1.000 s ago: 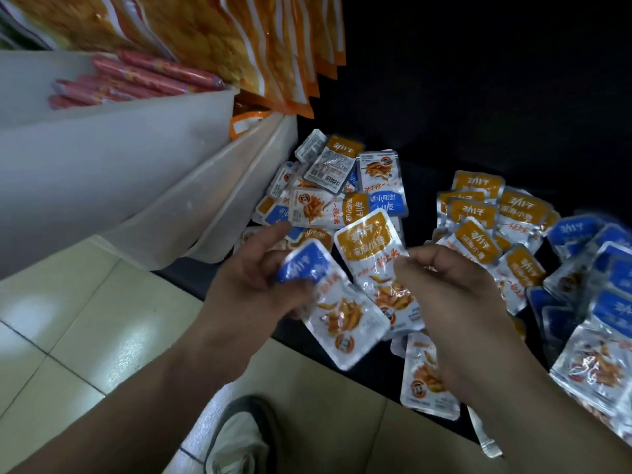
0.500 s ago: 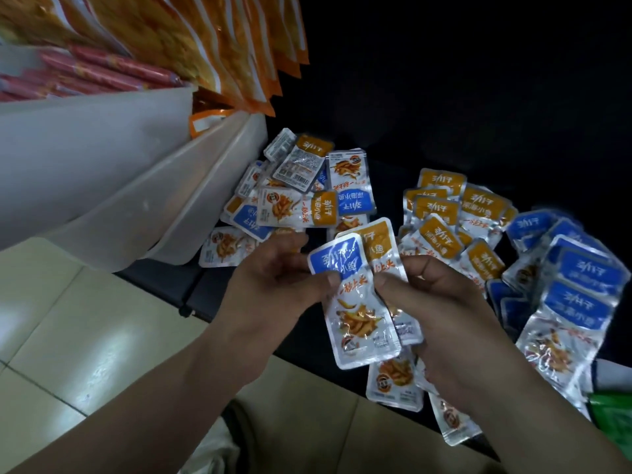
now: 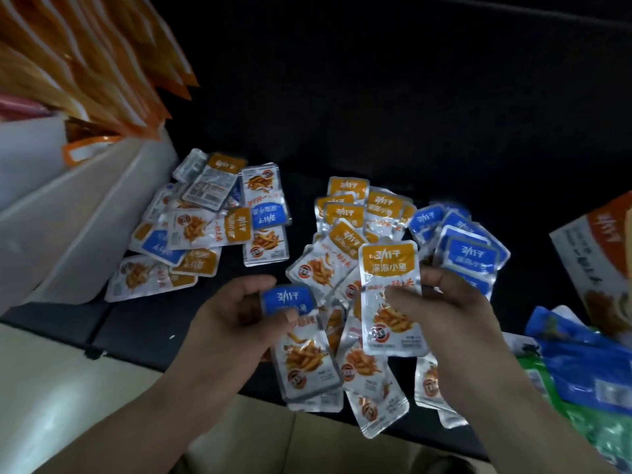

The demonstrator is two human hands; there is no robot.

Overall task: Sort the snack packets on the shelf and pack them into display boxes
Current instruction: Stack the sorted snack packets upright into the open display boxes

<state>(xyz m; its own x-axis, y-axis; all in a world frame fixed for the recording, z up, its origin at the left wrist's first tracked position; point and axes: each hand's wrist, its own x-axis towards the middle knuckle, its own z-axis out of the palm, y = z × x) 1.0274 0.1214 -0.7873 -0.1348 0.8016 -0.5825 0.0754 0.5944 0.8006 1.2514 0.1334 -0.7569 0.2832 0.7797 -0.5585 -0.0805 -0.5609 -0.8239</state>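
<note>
My left hand [image 3: 236,323] pinches a blue-topped snack packet [image 3: 301,350] by its upper end, low over the dark shelf [image 3: 154,323]. An orange-topped snack packet [image 3: 390,268] stands upright in my right hand [image 3: 441,323], just right of the blue one. Several more packets hang from under my right hand. On the shelf lie a mixed pile [image 3: 208,220] at the left, an orange-topped pile [image 3: 349,213] in the middle and a blue-topped pile [image 3: 461,241] at the right. A display box [image 3: 595,254] with an orange print stands at the far right.
White plastic bins [image 3: 78,227] stand at the left edge of the shelf, with large orange bags [image 3: 89,56] hanging above them. Blue and green bags [image 3: 581,374] lie at the lower right. Beige floor tiles [image 3: 68,405] run below the shelf's front edge.
The two packets, held one behind the other, have been separated: the orange-topped one moved right with my right hand, the blue-topped one stayed in my left. The view shifted right, revealing the display box.
</note>
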